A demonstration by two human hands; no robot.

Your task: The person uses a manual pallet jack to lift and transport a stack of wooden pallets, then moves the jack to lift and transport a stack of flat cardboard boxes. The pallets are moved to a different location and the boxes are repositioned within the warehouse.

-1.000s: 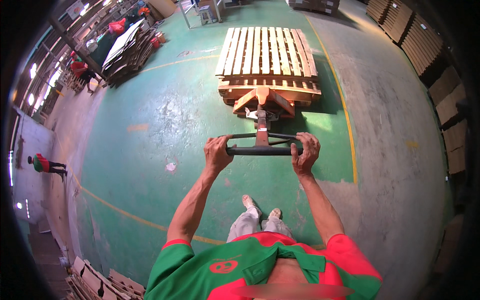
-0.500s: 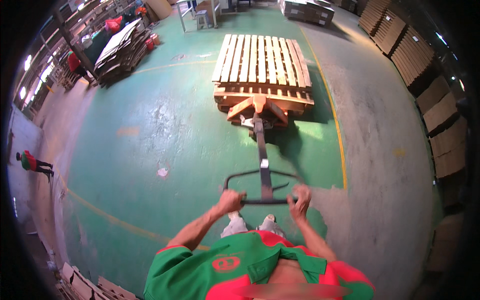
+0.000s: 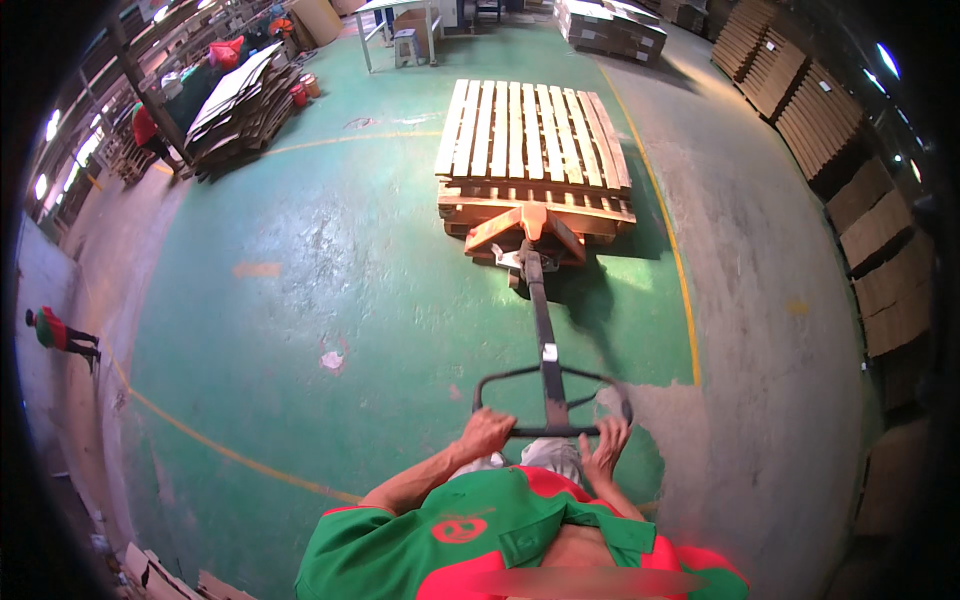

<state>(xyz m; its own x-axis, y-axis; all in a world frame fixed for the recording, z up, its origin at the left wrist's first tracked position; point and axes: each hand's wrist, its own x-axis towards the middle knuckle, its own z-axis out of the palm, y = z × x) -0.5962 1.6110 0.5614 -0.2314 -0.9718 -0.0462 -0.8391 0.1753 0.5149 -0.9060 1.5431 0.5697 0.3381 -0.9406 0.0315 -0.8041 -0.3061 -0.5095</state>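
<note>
My left hand (image 3: 487, 432) and my right hand (image 3: 607, 443) both grip the black loop handle (image 3: 550, 402) of an orange pallet jack (image 3: 527, 234). Its long tiller runs from the handle, low and close to my body, up to the jack's base. The jack's forks sit under a stack of wooden pallets (image 3: 533, 145) on the green floor ahead of me. My green and red shirt fills the bottom of the view.
Stacks of flattened cardboard (image 3: 236, 105) lie at the far left, with more stacks (image 3: 850, 170) along the right wall. A person in red and green (image 3: 58, 333) stands far left. A table (image 3: 395, 20) and boxed goods (image 3: 610, 25) stand at the back. Yellow floor lines (image 3: 668, 230) mark the lane.
The handle has swung down from arm's length toward my waist, and my arms have bent in. The pallets and jack sit farther ahead of me than before.
</note>
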